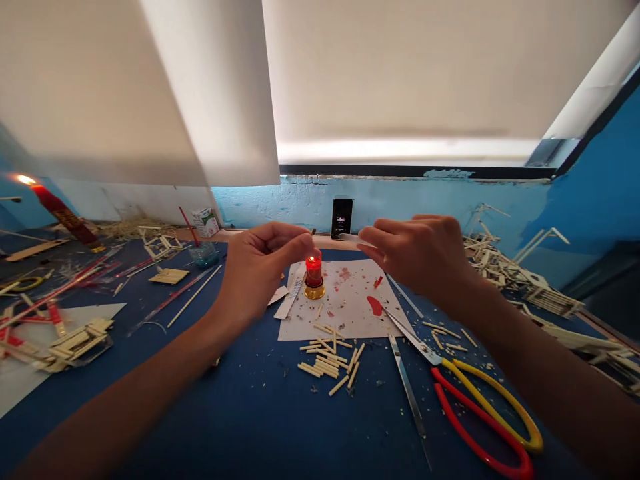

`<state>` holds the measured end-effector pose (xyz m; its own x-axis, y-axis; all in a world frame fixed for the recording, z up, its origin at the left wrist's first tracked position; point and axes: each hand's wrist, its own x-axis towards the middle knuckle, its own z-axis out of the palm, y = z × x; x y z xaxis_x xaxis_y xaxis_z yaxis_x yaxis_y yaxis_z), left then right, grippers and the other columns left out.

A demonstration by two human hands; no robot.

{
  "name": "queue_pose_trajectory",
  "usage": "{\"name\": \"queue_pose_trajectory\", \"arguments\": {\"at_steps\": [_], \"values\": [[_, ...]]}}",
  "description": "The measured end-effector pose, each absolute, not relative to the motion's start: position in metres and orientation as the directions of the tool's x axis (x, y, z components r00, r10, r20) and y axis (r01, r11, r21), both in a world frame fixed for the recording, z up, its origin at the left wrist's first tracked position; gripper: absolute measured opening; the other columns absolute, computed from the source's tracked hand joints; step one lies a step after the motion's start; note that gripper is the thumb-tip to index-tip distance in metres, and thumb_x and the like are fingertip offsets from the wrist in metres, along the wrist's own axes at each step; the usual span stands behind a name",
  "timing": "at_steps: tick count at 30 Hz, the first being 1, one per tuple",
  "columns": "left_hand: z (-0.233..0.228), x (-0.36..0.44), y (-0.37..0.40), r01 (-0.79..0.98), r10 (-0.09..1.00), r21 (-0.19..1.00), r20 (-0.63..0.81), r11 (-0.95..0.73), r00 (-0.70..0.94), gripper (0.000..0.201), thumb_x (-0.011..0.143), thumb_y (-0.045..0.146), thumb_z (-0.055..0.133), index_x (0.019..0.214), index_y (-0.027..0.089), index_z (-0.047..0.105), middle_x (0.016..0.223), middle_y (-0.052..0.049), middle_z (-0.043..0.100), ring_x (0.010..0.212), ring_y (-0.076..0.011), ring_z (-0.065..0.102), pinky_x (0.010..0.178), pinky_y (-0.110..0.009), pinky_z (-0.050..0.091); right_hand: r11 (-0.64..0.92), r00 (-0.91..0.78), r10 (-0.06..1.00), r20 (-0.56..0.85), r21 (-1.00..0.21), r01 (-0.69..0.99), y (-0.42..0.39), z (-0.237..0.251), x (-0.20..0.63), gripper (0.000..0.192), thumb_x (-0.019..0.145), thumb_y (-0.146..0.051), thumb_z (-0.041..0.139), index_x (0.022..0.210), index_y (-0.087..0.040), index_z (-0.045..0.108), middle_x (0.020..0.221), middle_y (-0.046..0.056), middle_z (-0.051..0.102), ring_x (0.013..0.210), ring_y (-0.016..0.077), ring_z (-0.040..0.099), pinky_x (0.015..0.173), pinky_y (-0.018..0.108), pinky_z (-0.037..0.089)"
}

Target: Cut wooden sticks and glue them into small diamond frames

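My left hand is closed in a pinch just left of and above a lit red candle in a gold-coloured holder. A small dark tip shows at its fingertips; the rest of that piece is hidden. To the candle's right, my right hand grips a thin, pale, pointed tool, its tip towards the left hand. Under the candle lies a stained white sheet with red wax bits. Several short wooden sticks are heaped in front of it.
Scissors with red and yellow handles and metal tweezers lie at front right. A phone leans on the wall. At left burns a tall red candle, beside stick models and a glass jar. More stick structures stand right.
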<state>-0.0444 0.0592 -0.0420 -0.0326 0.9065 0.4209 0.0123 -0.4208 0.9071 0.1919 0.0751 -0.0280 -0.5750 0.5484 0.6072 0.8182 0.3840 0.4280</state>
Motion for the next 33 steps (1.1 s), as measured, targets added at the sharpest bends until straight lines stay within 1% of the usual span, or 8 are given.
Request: {"name": "queue_pose_trajectory", "arguments": {"at_steps": [2,9,15,20,24,28,30,33], "values": [[-0.054,-0.056,0.07,0.072,0.918,0.919,0.391,-0.387,-0.062,0.014,0.081,0.031,0.086,0.088,0.021,0.081,0.08,-0.003,0.083,0.079,-0.0209,0.08,0.078,-0.032,0.065,0.409,-0.593,0.599,0.539,0.43,0.805,0.093,-0.034,0.185,0.025,0.104,-0.026,0.055,0.09,-0.023,0.076,0.074,0.0,0.074,0.054,0.016,0.061,0.053,0.031,0.024],[-0.091,-0.067,0.099,0.217,0.95,0.932,0.309,-0.292,-0.048,0.018,0.079,0.034,0.085,0.086,0.017,0.083,0.078,-0.009,0.082,0.076,-0.0239,0.08,0.071,-0.033,0.062,0.469,-0.637,0.642,0.426,0.439,0.766,0.126,-0.057,0.173,0.025,0.105,-0.023,0.053,0.097,-0.021,0.077,0.08,0.002,0.077,0.057,0.0148,0.062,0.055,0.03,0.025],[-0.112,-0.075,0.117,0.255,0.959,0.932,0.279,-0.257,-0.055,0.02,0.08,0.036,0.083,0.087,0.016,0.083,0.077,-0.009,0.081,0.073,-0.0219,0.077,0.067,-0.03,0.058,0.474,-0.632,0.667,0.395,0.429,0.768,0.134,-0.071,0.172,0.023,0.106,-0.023,0.052,0.101,-0.021,0.075,0.084,0.003,0.078,0.06,0.0167,0.064,0.055,0.032,0.023],[-0.116,-0.076,0.122,0.236,0.964,0.942,0.26,-0.24,-0.056,0.019,0.08,0.034,0.084,0.086,0.016,0.083,0.076,-0.009,0.081,0.071,-0.0205,0.076,0.068,-0.03,0.058,0.48,-0.606,0.699,0.38,0.379,0.791,0.138,-0.077,0.173,0.022,0.106,-0.023,0.052,0.108,-0.023,0.074,0.091,0.005,0.079,0.064,0.0179,0.066,0.057,0.034,0.024],[-0.109,-0.075,0.116,0.156,0.965,0.958,0.253,-0.242,-0.06,0.02,0.078,0.034,0.086,0.088,0.016,0.082,0.078,-0.009,0.082,0.076,-0.0226,0.078,0.072,-0.033,0.061,0.474,-0.551,0.753,0.36,0.283,0.833,0.142,-0.089,0.179,0.024,0.108,-0.032,0.051,0.114,-0.023,0.072,0.101,0.007,0.078,0.075,0.0198,0.069,0.061,0.033,0.036],[-0.085,-0.068,0.102,0.04,0.956,0.957,0.288,-0.286,-0.058,0.02,0.079,0.032,0.086,0.09,0.017,0.08,0.084,-0.008,0.082,0.082,-0.0224,0.08,0.082,-0.036,0.064,0.45,-0.469,0.838,0.279,0.134,0.883,0.15,-0.122,0.191,0.026,0.104,-0.039,0.061,0.114,-0.017,0.069,0.111,0.007,0.072,0.089,0.0192,0.07,0.079,0.037,0.058],[-0.069,-0.06,0.093,0.001,0.943,0.944,0.33,-0.33,-0.048,0.018,0.078,0.03,0.087,0.088,0.018,0.08,0.081,-0.006,0.082,0.079,-0.0208,0.079,0.082,-0.035,0.064,0.453,-0.45,0.868,0.21,0.036,0.891,0.154,-0.137,0.195,0.026,0.102,-0.038,0.064,0.115,-0.016,0.068,0.112,0.007,0.071,0.093,0.0197,0.071,0.083,0.04,0.061],[-0.042,-0.042,0.081,-0.053,0.914,0.912,0.405,-0.406,-0.026,0.013,0.079,0.027,0.086,0.086,0.02,0.079,0.076,-0.001,0.08,0.075,-0.0183,0.078,0.081,-0.033,0.064,0.498,-0.48,0.866,0.141,-0.152,0.854,0.155,-0.143,0.2,0.026,0.101,-0.037,0.066,0.118,-0.017,0.068,0.114,0.007,0.071,0.095,0.0202,0.071,0.084,0.04,0.061]]}}
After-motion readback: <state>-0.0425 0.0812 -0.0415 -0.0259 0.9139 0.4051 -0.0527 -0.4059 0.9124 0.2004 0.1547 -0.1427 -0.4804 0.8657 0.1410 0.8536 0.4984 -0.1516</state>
